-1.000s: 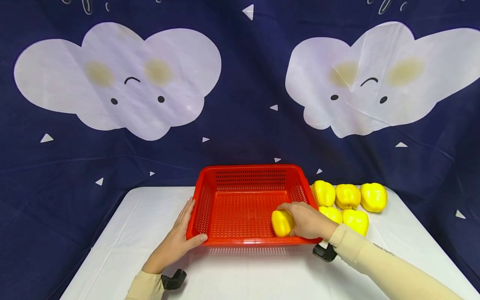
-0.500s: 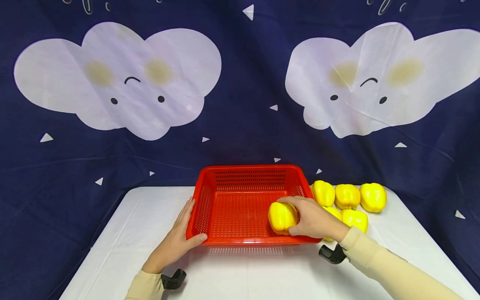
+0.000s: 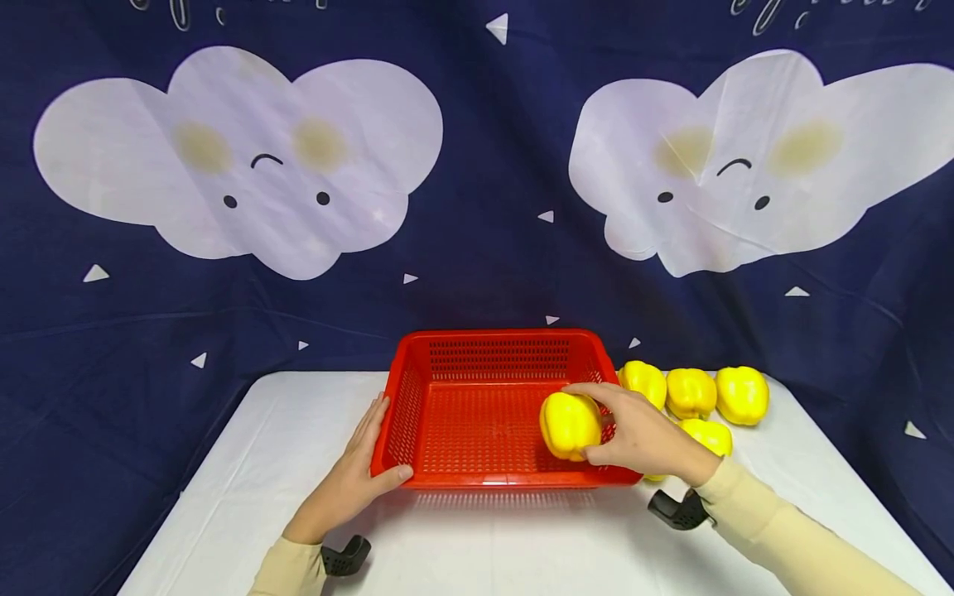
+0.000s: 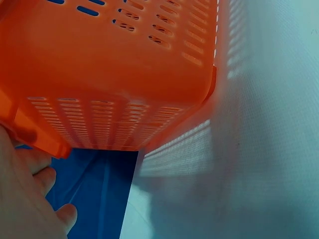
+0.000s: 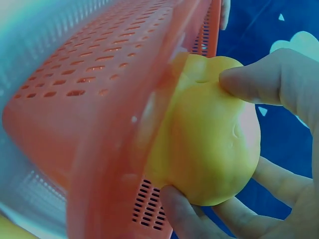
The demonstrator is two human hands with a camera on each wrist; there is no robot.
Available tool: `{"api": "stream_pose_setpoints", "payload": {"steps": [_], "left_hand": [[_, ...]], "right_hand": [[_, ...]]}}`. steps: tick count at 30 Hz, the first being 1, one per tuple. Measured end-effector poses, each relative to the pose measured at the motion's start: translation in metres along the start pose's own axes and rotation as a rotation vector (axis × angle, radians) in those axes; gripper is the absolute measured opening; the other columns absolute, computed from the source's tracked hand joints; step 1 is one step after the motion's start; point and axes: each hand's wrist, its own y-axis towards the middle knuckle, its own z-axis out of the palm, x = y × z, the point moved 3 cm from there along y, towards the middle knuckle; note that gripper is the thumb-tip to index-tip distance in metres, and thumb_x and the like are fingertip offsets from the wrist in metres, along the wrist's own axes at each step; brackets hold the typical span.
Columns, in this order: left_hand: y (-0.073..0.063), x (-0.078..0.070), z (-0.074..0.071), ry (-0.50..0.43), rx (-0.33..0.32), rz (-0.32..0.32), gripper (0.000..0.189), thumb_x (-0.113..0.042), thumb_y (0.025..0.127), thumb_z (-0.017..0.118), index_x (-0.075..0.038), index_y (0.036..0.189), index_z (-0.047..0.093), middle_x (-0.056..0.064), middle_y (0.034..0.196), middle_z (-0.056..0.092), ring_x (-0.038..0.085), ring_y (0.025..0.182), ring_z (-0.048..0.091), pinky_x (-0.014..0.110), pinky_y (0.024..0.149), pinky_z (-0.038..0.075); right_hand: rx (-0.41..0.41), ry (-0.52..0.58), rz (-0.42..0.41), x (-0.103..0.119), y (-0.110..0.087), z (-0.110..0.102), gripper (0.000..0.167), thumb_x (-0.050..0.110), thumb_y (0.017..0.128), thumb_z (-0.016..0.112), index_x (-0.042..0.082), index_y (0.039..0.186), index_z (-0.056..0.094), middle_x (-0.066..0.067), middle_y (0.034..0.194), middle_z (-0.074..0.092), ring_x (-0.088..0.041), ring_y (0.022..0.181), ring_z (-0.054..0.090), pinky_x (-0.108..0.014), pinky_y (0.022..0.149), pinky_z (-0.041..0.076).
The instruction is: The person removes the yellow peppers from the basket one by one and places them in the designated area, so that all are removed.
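In the head view, a yellow bell pepper (image 3: 570,425) is held over the right part of a red plastic basket (image 3: 477,478). My right hand (image 3: 644,434) grips it from the right, thumb on the near side and fingers on the far side. The right wrist view shows the same bell pepper (image 5: 214,134) between thumb and fingers, partly behind the basket's rim. My left hand (image 3: 350,476) rests against the basket's left side, fingers straight along the outside and thumb on the near corner. In the left wrist view, its fingers (image 4: 42,179) show beside the basket's rim.
Several more yellow bell peppers (image 3: 691,392) sit to the right of the basket, some partly hidden by my right hand. Everything stands on a white-covered table (image 3: 298,430). A dark blue cloth (image 3: 507,273) with cloud prints hangs behind it.
The bell pepper in my right hand first shifts slightly left, then rises and moves back right, turning a little. My right forearm shifts right. The left hand and the basket stay put.
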Motion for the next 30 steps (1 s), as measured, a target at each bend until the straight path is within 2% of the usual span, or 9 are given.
{"api": "stream_pose_setpoints", "payload": {"steps": [5,12,16,23,30], "left_hand": [[0.000,0.001,0.000,-0.003,-0.002,0.006,0.104,-0.031,0.089,0.076,-0.015,0.163,0.004,0.004,0.169,0.000,0.035,0.153,0.004,0.074,0.110,0.017],[0.000,0.001,0.001,0.001,-0.004,-0.002,0.104,-0.032,0.089,0.076,-0.016,0.163,0.004,0.004,0.169,0.000,0.036,0.153,0.005,0.075,0.109,0.017],[0.000,0.000,0.002,-0.001,-0.003,-0.007,0.104,-0.033,0.089,0.075,-0.016,0.163,0.005,0.005,0.169,0.000,0.037,0.153,0.005,0.075,0.109,0.017],[0.001,-0.001,0.001,-0.001,-0.006,-0.004,0.104,-0.034,0.088,0.075,-0.016,0.163,0.005,0.005,0.169,0.001,0.037,0.153,0.006,0.075,0.109,0.019],[0.000,-0.001,0.000,-0.006,-0.006,-0.001,0.104,-0.032,0.088,0.075,-0.014,0.163,0.005,0.007,0.168,0.001,0.037,0.153,0.006,0.075,0.109,0.018]], "right_hand": [[-0.020,0.019,0.007,-0.001,-0.005,-0.006,0.076,0.013,0.069,0.082,0.017,0.140,0.056,0.000,0.132,0.061,-0.018,0.106,0.058,-0.046,0.092,0.052],[-0.032,0.043,0.066,-0.004,-0.015,-0.016,0.078,0.012,0.068,0.083,0.020,0.141,0.055,0.003,0.129,0.060,-0.019,0.105,0.056,-0.043,0.087,0.054],[-0.055,0.046,0.047,-0.007,-0.021,-0.024,0.077,0.011,0.070,0.084,0.017,0.141,0.055,0.003,0.126,0.061,-0.019,0.103,0.058,-0.044,0.088,0.055],[-0.091,0.009,0.067,-0.016,-0.033,-0.038,0.077,0.010,0.070,0.085,0.017,0.140,0.055,0.001,0.126,0.061,-0.019,0.102,0.060,-0.038,0.086,0.057],[-0.145,0.008,0.048,-0.023,-0.043,-0.046,0.075,0.007,0.070,0.084,0.016,0.139,0.057,-0.001,0.124,0.061,-0.019,0.101,0.058,-0.034,0.086,0.058]]}}
